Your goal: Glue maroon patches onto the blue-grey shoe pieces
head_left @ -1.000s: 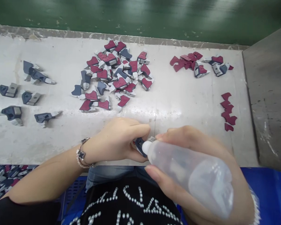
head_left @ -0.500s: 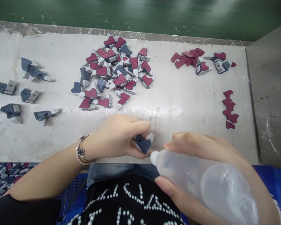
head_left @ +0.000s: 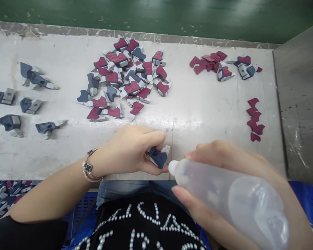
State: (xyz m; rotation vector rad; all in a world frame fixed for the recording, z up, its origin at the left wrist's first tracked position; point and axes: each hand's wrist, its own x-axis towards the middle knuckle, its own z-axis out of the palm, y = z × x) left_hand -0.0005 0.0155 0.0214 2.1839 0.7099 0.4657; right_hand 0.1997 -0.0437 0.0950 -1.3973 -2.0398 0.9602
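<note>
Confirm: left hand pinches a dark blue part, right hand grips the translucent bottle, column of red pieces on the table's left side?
Wrong side: the column of red pieces is on the right side of the table, per the head view. The left hand pinches the dark blue part and the right hand grips the bottle.

A broad lane is left open between the mixed pile (head_left: 132, 86) and the red strip (head_left: 256, 116)!
Ahead of the right hand (head_left: 232, 156), it is bounded behind by the green panel (head_left: 156, 17); rightward, passage is stopped by the metal wall (head_left: 302, 104). Ahead of the left hand (head_left: 133, 149), the way is blocked by the pile. Between held part (head_left: 158, 158) and bottle (head_left: 224, 198), barely a slit is left.
</note>
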